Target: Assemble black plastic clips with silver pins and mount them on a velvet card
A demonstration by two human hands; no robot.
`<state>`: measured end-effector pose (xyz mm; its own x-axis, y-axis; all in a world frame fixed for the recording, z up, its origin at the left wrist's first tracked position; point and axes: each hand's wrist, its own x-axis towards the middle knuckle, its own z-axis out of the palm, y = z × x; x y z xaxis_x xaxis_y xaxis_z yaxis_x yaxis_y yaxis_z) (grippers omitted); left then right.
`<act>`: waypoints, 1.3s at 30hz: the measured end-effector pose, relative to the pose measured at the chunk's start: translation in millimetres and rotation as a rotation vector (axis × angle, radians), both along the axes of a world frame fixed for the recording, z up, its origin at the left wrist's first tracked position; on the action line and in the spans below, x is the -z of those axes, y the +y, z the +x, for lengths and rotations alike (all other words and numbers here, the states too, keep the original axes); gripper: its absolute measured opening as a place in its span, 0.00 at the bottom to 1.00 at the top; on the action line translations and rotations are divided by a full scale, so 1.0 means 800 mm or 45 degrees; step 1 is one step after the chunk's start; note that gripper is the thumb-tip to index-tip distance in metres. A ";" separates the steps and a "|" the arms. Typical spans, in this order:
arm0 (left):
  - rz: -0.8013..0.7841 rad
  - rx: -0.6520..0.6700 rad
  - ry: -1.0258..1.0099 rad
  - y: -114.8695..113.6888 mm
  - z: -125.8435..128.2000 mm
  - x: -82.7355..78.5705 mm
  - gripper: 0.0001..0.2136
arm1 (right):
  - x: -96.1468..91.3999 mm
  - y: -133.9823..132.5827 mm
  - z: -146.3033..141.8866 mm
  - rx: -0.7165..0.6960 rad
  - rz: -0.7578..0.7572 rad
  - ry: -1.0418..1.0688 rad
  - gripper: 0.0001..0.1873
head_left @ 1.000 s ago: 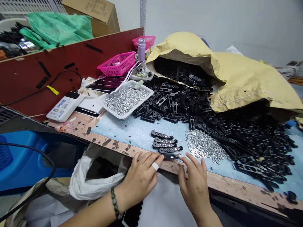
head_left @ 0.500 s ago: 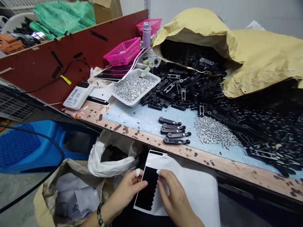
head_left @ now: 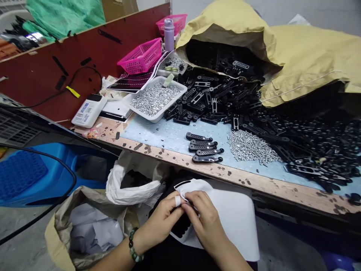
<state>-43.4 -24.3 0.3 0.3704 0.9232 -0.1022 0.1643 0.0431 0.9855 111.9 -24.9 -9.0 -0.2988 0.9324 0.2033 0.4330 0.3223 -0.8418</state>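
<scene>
Over my lap, my left hand (head_left: 165,216) and my right hand (head_left: 207,220) meet with thumbs and fingers pinched together. Between them bunches a white backing sheet of black scallop-edged stickers (head_left: 180,227), its top part bent and partly covered by my fingers. A white band wraps my left index finger, and a beaded bracelet (head_left: 132,244) circles that wrist. Under the sheet lies a larger white sheet (head_left: 235,216). On the bench edge beyond, several black slotted handle pieces (head_left: 205,148) sit in a row.
The bench carries a pile of small metal pins (head_left: 251,146), a white tray of metal bits (head_left: 158,98), heaped black parts (head_left: 208,94) and yellow sacks (head_left: 310,56). To my left stand a paper bag of scraps (head_left: 62,241), a white bag (head_left: 115,188) and a blue stool (head_left: 56,162).
The sticker sheet lay flatter with my hands apart on its two sides. Now my hands have come together and the sheet is bent up between them. The view has shifted slightly.
</scene>
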 end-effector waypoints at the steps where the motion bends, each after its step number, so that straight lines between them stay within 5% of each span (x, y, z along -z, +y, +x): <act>1: -0.010 -0.008 0.009 -0.001 -0.001 0.001 0.09 | 0.002 0.001 -0.001 -0.018 -0.026 0.036 0.09; 4: -0.055 -0.077 0.049 -0.007 -0.009 0.010 0.09 | 0.007 0.008 0.000 0.019 -0.097 0.167 0.10; 7: -0.138 -0.181 0.156 -0.014 -0.025 0.020 0.09 | 0.008 0.023 0.009 0.243 -0.103 0.231 0.10; 11: -0.067 -0.453 0.363 -0.012 -0.041 0.007 0.14 | -0.001 0.045 0.021 0.344 0.216 0.106 0.06; 14: -0.183 -0.241 0.185 0.006 -0.032 -0.021 0.15 | -0.009 0.056 0.016 0.243 0.583 -0.056 0.10; 16: -0.310 -0.172 -0.019 0.023 -0.018 -0.033 0.15 | -0.013 0.059 0.011 0.197 0.664 -0.167 0.16; 20: -0.237 -0.369 -0.163 0.047 0.006 -0.030 0.09 | -0.018 0.064 0.016 0.165 0.408 -0.345 0.24; 24: -0.178 -0.414 -0.155 0.057 0.009 -0.019 0.10 | -0.031 0.070 0.035 0.090 0.167 -0.264 0.19; 31: -0.268 -0.308 -0.124 0.077 0.009 -0.027 0.13 | -0.053 0.095 0.021 -0.010 0.412 -0.244 0.14; 39: -0.612 -0.376 -0.444 0.086 0.020 -0.031 0.18 | -0.037 0.101 0.015 0.056 0.625 -0.255 0.11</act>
<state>-27.8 44.1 25.0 0.1945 0.8725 -0.4482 -0.2470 0.4858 0.8385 123.7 55.6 20.8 -0.3394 0.7545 0.5617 0.5920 0.6354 -0.4958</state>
